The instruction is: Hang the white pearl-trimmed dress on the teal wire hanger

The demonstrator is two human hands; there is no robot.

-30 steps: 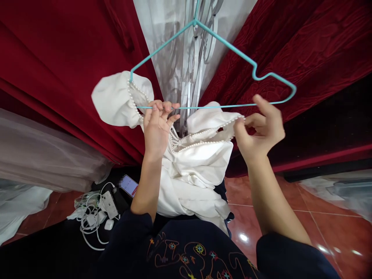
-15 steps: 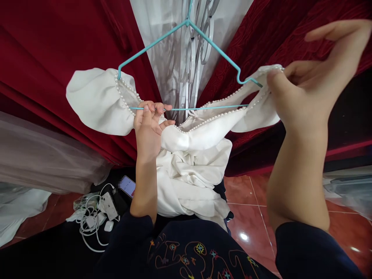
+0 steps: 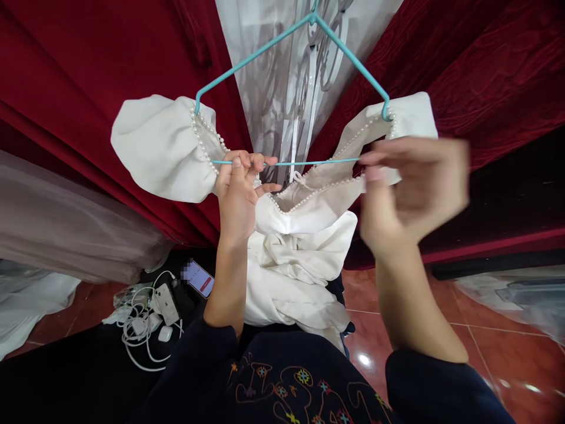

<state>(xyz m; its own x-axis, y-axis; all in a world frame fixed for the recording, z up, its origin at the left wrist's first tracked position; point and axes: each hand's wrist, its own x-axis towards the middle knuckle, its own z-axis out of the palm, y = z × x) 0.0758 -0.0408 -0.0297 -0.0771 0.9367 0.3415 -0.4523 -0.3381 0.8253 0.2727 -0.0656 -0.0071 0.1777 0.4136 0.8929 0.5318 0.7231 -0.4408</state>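
Observation:
A white dress (image 3: 304, 221) with pearl-beaded edges and puffed sleeves hangs on a light blue clothes hanger (image 3: 260, 52). The hanger's two shoulder ends sit inside the beaded openings. My left hand (image 3: 238, 197) is closed round the left part of the hanger's thin lower bar, beside the left sleeve. At the bar's right end is my right hand (image 3: 410, 188), blurred by motion, its fingers curled and its thumb near the index fingertip. Whether it grips the bar or the beaded edge cannot be made out. The dress's skirt lies bunched below, over my lap.
Dark red curtains (image 3: 110, 70) hang on both sides, with white metalwork (image 3: 309, 88) between them. Left of me, a lit phone (image 3: 198, 278), another phone (image 3: 166, 303) and tangled white cables (image 3: 132, 347) lie on a black surface. Red floor tiles (image 3: 371, 300) show at right.
My right hand has left the right sleeve and moved left and down to the lower bar. The hanger's right end now sits in the beaded edge. My left hand keeps its hold.

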